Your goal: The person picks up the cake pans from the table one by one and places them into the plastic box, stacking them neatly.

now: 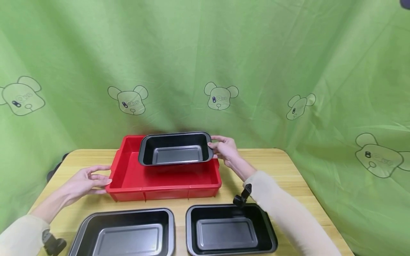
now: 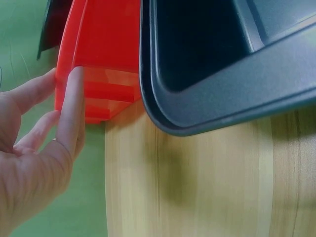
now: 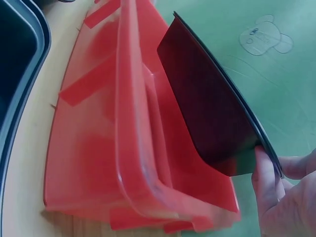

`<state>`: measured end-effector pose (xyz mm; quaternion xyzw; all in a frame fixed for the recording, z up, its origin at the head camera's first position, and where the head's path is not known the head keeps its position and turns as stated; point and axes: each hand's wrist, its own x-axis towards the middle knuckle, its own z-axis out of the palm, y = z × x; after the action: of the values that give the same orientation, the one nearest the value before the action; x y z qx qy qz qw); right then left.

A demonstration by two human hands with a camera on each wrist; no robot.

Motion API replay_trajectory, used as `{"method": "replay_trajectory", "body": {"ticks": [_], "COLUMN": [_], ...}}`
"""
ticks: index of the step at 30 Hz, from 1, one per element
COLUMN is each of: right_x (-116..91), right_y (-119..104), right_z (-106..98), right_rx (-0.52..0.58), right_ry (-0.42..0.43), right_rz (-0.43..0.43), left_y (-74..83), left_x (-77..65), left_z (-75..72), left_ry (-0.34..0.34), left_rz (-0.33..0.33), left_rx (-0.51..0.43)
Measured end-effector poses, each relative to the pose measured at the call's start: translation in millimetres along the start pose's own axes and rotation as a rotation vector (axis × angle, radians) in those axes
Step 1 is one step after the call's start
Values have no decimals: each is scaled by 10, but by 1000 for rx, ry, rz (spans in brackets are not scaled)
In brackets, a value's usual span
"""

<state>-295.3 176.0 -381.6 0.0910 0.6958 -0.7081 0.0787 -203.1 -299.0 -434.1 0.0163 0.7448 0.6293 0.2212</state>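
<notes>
My right hand pinches the right rim of a dark loaf pan. In the right wrist view that loaf pan is tilted over the red tray, its far end reaching across the tray's inside. At the left, my left hand touches the left side of the red tray with extended fingers. The left wrist view shows the left hand at the tray's corner, fingers fairly straight against its wall. The held pan hides part of the tray's far side.
Two more dark loaf pans, a left one and a right one, lie on the wooden table in front of the tray. The right forearm passes over the right pan's corner. Behind the table hangs a green curtain.
</notes>
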Motion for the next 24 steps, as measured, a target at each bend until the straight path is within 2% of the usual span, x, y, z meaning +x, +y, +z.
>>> {"method": "replay_trajectory", "body": {"ticks": [14,24], "right_x": [99,129], "right_y": [209,287], "right_z": [366,531], "right_rx": [-52,-70], "right_ry": [30,34], "right_rz": [-8,10], "left_y": [-3,-4], "left_x": [10,8], "left_z": [-9,-14], "left_ry": [3,8], "left_rz": [-6,-13], "left_rx": [11,17]}}
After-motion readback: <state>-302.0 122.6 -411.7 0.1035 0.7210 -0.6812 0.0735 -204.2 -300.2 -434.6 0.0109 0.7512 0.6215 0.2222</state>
